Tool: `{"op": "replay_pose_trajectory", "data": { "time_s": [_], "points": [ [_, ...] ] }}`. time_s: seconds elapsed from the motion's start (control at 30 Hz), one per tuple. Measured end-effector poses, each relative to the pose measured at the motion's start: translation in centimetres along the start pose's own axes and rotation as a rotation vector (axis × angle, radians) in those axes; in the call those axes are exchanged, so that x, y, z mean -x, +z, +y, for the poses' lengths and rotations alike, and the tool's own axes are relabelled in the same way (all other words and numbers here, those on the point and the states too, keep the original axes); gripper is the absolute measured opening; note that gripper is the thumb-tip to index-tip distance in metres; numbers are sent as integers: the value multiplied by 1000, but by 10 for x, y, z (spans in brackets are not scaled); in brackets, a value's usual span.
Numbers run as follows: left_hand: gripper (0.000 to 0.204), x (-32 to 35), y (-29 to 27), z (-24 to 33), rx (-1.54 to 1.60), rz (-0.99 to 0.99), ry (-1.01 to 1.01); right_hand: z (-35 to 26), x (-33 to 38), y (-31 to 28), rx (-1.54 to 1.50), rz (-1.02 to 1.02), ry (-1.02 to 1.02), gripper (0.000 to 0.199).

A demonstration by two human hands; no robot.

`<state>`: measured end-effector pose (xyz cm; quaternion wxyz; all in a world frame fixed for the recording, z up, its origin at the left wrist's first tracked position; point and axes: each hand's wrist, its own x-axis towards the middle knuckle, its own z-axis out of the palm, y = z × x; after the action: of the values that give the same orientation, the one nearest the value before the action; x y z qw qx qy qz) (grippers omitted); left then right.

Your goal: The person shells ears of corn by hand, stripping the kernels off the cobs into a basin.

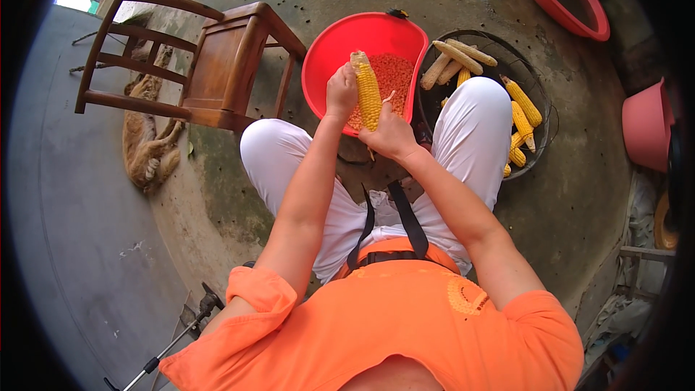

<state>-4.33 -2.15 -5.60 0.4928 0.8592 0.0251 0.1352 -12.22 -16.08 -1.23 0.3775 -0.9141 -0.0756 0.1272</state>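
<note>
Between my two hands is an ear of corn [368,94], yellow with kernels along most of its length and paler at its far tip. My left hand [342,93] is closed around its far part from the left side. At the near end, my right hand [393,134] grips the same ear, its thumb raised along the side. Below them stands a red plastic basin [324,47] with a layer of loose orange kernels [394,76] inside. To its right, a round dark basket [536,76] holds several yellow ears [523,101] and some pale, stripped-looking cobs [436,70]. My right knee covers part of this basket.
A wooden chair [230,58] is close on the left, with a tan dog [145,130] lying behind it by a grey wall panel [72,195]. Two more tubs, a wide red one [601,25] and a pink one [644,127], are at the right. A metal stand [156,362] is lower left.
</note>
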Motion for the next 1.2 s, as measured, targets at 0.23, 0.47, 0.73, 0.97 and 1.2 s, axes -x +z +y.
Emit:
{"op": "replay_pose_trajectory", "data": {
  "time_s": [0.23, 0.47, 0.73, 0.97, 1.2],
  "points": [
    [41, 4, -9, 24, 493, -178, -402, 0, 0, 1, 65, 54, 19, 60],
    [44, 2, 0, 5, 24, -40, -110, -3, 5, 1, 164, 49, -54, 59],
    [47, 3, -2, 17, 414, -178, -325, 2, 3, 6, 202, 114, -45, 57],
    [46, -3, 2, -18, 93, -124, -166, -4, 7, 5, 229, 123, -121, 58],
    [46, 1, -1, 11, 416, -175, -299, 10, 1, 10, 252, 191, -90, 56]
  ]
}}
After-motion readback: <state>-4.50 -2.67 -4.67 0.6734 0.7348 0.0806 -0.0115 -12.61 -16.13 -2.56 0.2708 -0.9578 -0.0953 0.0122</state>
